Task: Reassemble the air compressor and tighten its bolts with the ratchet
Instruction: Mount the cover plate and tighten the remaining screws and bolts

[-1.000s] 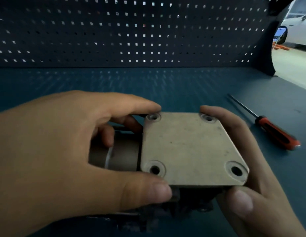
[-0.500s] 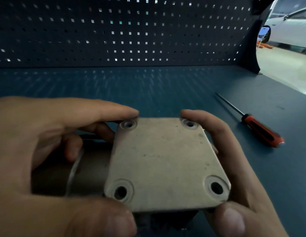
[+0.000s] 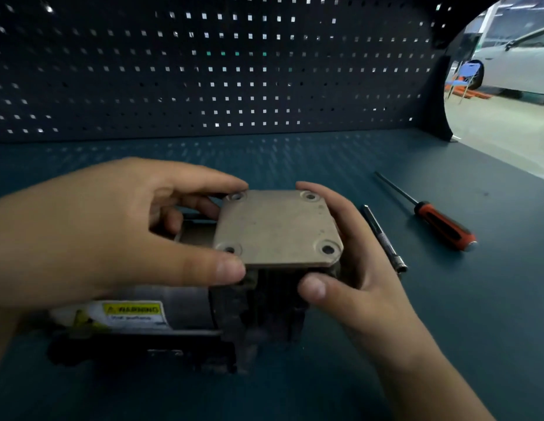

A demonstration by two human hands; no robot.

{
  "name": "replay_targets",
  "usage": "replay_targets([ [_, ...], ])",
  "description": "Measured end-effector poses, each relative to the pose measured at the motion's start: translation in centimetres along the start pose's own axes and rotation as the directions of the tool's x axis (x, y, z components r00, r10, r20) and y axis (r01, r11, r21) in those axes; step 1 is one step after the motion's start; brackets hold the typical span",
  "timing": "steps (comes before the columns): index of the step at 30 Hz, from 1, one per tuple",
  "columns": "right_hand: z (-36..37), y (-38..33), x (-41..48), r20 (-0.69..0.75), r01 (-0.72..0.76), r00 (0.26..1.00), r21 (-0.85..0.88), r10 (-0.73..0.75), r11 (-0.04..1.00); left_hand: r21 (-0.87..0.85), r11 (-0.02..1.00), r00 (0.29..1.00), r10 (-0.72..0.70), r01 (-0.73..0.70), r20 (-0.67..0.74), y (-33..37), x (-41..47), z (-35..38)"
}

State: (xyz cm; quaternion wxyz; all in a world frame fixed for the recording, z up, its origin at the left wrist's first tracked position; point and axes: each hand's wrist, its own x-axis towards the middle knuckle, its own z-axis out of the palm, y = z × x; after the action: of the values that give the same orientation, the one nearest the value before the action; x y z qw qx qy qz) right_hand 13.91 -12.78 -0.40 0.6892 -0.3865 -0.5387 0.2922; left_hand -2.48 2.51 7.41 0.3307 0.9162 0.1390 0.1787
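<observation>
Lowered now, the cover plate (image 3: 276,229) is sitting on the compressor (image 3: 185,302) between both hands; left hand (image 3: 112,238) and right hand (image 3: 352,268) are pinching its corners, probably squaring four empty bolt holes (image 3: 327,250).

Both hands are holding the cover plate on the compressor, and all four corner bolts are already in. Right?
Not quite. The left hand and right hand do hold the cover plate on the compressor, but the head view shows its four corner holes empty, so no bolts are in.
</observation>
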Motion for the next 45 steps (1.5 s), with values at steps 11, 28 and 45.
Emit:
replay_targets([
  [11,0.0,0.3,-0.1,-0.075,-0.043,0.997,-0.069,0.037,0.997,-0.151,0.983,0.989,-0.091,0.108,0.112,2.1,-0.3,0.1],
  [28,0.6,1.1,0.3,-0.206,0.052,0.975,-0.167,-0.086,0.985,-0.210,0.969,0.991,-0.131,0.133,0.027,3.3,-2.1,-1.3],
  [45,0.8,1.2,0.3,-0.219,0.039,0.973,-0.164,-0.075,0.986,0.061,0.679,0.552,-0.537,0.732,-0.638,-16.0,-12.6,-2.8],
])
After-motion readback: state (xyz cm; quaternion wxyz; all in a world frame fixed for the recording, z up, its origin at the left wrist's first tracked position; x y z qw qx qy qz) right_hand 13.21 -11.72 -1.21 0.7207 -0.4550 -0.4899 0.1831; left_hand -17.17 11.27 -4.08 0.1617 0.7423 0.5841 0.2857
